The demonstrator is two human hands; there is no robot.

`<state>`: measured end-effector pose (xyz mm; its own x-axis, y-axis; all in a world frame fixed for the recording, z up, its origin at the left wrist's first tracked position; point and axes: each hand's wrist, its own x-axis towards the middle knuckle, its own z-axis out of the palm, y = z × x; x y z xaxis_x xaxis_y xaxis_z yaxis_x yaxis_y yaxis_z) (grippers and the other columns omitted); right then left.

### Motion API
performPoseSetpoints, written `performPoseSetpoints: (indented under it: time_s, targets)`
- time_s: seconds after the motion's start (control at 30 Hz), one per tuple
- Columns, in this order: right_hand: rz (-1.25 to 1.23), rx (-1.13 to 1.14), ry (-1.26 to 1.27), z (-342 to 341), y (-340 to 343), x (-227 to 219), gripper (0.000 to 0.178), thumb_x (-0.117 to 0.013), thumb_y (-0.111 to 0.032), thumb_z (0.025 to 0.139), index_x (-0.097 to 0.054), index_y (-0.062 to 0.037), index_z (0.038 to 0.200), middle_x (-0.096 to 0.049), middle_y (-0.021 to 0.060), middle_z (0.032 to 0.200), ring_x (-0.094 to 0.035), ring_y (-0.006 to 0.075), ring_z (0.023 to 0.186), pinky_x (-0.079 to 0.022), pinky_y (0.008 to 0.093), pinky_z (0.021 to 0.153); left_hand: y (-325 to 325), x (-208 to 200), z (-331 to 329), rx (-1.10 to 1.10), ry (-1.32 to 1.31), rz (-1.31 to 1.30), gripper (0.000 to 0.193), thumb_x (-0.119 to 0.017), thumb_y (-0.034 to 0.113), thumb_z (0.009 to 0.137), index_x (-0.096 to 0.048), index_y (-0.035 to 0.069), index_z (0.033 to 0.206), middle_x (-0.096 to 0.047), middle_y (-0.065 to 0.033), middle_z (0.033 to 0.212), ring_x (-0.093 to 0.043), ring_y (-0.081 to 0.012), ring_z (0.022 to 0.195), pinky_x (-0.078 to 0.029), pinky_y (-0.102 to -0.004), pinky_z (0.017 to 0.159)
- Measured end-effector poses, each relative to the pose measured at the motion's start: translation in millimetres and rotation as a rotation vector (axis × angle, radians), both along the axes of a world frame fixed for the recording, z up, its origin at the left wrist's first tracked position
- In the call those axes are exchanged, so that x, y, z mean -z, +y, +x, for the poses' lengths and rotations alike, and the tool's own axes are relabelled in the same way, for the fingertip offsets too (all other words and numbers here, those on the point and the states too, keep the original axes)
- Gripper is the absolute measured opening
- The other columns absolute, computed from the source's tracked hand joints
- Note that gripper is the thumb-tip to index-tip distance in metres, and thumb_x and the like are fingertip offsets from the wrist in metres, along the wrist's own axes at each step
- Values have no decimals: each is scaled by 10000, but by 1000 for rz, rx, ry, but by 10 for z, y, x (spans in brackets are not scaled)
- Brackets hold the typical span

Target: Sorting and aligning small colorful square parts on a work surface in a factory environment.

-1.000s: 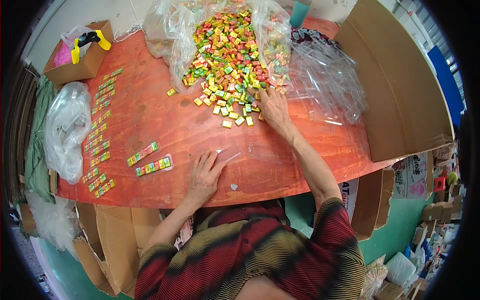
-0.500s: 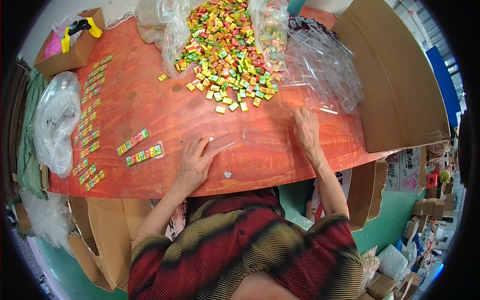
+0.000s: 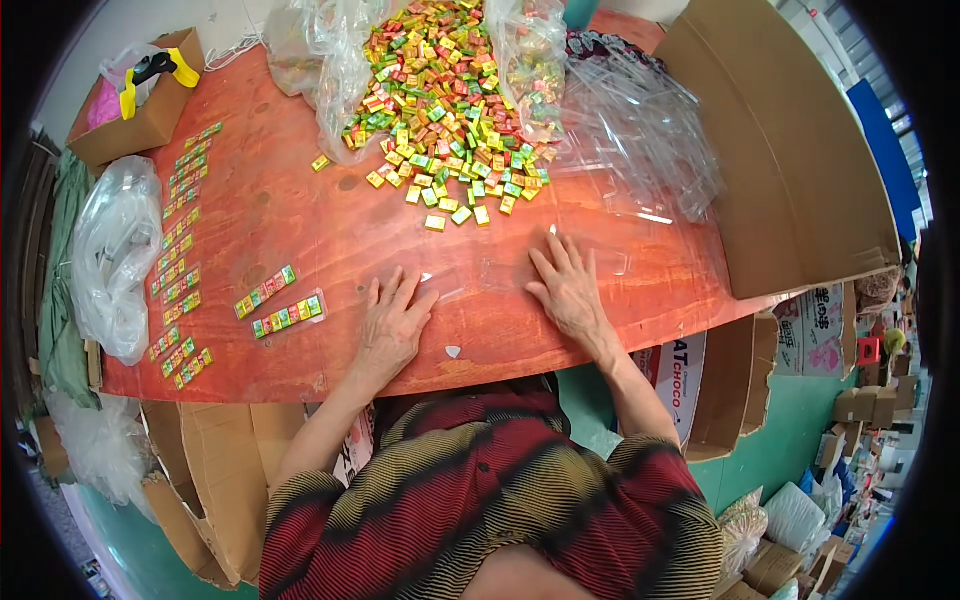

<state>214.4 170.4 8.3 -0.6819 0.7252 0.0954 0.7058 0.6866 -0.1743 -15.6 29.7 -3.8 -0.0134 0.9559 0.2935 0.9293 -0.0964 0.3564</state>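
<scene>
My left hand (image 3: 392,325) is lying palm down on the red tabletop (image 3: 310,200), fingers loosely parted, at the end of a clear tray (image 3: 452,284); touching or just beside, I cannot tell. My right hand (image 3: 568,290) is lying wide, fingers fanned, over a 2nd clear tray (image 3: 505,275). Small coloured boxes (image 3: 440,100) are lying piled beyond both hands, between clear bags (image 3: 345,85). 2 filled trays (image 3: 289,317) are sitting left of my left hand.
</scene>
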Motion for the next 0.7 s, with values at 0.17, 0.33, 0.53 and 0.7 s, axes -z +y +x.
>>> performPoseSetpoints:
  time_s: [0.17, 0.33, 0.53, 0.7]
  targets:
    - [-41, -60, 59, 173, -37, 23, 510, -537, -333, 830, -437, -77, 1260, -297, 195, 1370, -247, 386, 1276, -180, 556, 1016, -12, -59, -51, 103, -7, -57, 353, -600, 121, 764, -561, 89, 1113, -442, -140, 1267, -366, -357, 1210, -259, -558, 976]
    - [-45, -74, 180, 104, 50, -123, 476, -587, -234, 802, -457, -67, 1228, -399, 195, 1277, -379, 376, 1173, -302, 494, 956, 25, -138, -28, 97, -22, -35, 418, -594, 165, 777, -507, 66, 1174, -417, -149, 1291, -358, -352, 1219, -245, -545, 991]
    - [127, -219, 433, -766, 667, -354, 493, -628, -96, 728, -464, -53, 1192, -473, 184, 1157, -511, 340, 983, -439, 398, 794, 913, -203, -312, -177, -109, 136, 465, -608, 167, 773, -476, 49, 1202, -357, -223, 1305, -337, -388, 1213, -284, -493, 978]
    - [169, -243, 378, -1426, 1196, -259, 522, -625, -61, 686, -460, -39, 1180, -483, 208, 1094, -516, 370, 955, -457, 425, 781, 1683, -287, -508, -223, -183, 86, 510, -613, 180, 761, -444, 47, 1224, -390, -247, 1255, -414, -425, 1117, -363, -487, 908]
